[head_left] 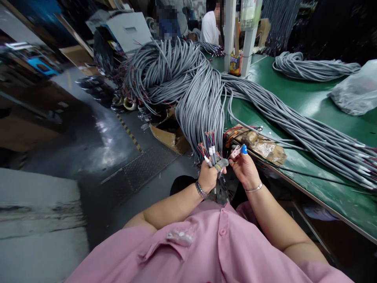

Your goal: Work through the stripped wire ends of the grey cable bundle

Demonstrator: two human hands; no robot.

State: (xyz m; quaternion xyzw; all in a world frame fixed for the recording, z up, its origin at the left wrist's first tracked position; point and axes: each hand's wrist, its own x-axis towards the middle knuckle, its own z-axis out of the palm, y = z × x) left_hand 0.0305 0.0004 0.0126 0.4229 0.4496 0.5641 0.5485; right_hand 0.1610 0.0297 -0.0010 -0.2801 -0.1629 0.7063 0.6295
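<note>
Closest to the camera, a pink shirt (pixel 241 251) spans the bottom of the view, a small clear packet (pixel 179 237) at its pocket. Above the lap, the left hand (pixel 207 177), with a dark bracelet (pixel 201 190) at the wrist, grasps several gray cables (pixel 214 158). Their ends point up, spreading into coloured wires (pixel 210 137) above white bands (pixel 206 159). Across these cables lies a gray wrap (pixel 221 164) with some yellow on it. Just beside it is the right hand (pixel 246 169), fingers bent; it wears a silver bracelet (pixel 253 188), a blue cover (pixel 244 149) on one fingertip and something pink (pixel 235 151) on another. Whether it pinches a wire is too small to tell.

Just beyond, a wooden block (pixel 272 152) lies at the edge of the green table (pixel 309 100). A big heap (pixel 202 106) of gray cable droops over the edge near a torn carton (pixel 166 137), while a long bundle (pixel 279 106) runs rightward. Farther back are a coil (pixel 312 67), a plastic bag (pixel 357 90) and a snack packet (pixel 235 64) by white posts (pixel 249 43). Behind the heap stands a pale box (pixel 129 31); beyond the table is a person (pixel 209 27) in white.
</note>
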